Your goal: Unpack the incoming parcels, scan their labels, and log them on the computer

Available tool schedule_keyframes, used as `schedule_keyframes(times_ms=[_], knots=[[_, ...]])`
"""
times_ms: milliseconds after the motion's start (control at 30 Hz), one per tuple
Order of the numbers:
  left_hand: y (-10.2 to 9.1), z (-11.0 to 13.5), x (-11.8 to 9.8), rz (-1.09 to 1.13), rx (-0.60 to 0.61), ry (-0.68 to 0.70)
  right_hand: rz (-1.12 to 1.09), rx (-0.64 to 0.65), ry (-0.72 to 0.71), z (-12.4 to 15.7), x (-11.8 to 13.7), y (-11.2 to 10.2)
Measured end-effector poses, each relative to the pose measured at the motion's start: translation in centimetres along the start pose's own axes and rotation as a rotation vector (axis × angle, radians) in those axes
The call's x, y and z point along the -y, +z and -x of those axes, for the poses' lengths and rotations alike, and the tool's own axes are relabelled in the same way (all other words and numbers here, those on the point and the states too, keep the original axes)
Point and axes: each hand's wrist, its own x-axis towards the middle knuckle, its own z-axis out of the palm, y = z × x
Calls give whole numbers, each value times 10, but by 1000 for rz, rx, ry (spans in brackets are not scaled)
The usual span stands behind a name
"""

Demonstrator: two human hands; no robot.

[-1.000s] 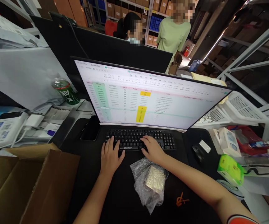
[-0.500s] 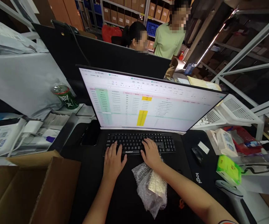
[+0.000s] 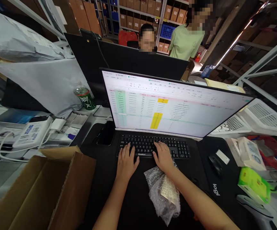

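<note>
My left hand (image 3: 127, 163) lies on the left part of a black keyboard (image 3: 180, 149), its fingers spread and the thumb held out to the side. On the keys right of the middle rests my right hand (image 3: 163, 157), fingers apart and holding nothing. Behind the keyboard stands a monitor (image 3: 186, 108) with a spreadsheet that has green, yellow and pink cells. A bubble-wrap packet (image 3: 163, 195) lies below the keyboard, partly under my right wrist; the pale thing inside is hard to make out.
To the left are an open cardboard box (image 3: 73, 188), a phone (image 3: 106, 133) and a green-labelled bottle (image 3: 85, 97). On the right lie a mouse (image 3: 215, 164), a green packet (image 3: 253, 183) and a scanner (image 3: 253, 206). Two people are behind the black partition (image 3: 129, 59).
The view has swung left, so the desk sits farther right in it. Both hands stay on the keyboard. The seated person behind the partition has turned their head.
</note>
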Motion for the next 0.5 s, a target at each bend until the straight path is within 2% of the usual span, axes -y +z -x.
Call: schedule_keyframes(times_ms=[167, 300, 500], knots=[[3, 1, 1, 15, -16, 9, 113, -125, 159, 5, -18, 4], [3, 1, 2, 3, -21, 28, 124, -119, 111, 7, -28, 5], [-2, -2, 3, 0, 49, 28, 100, -128, 101, 10, -27, 7]])
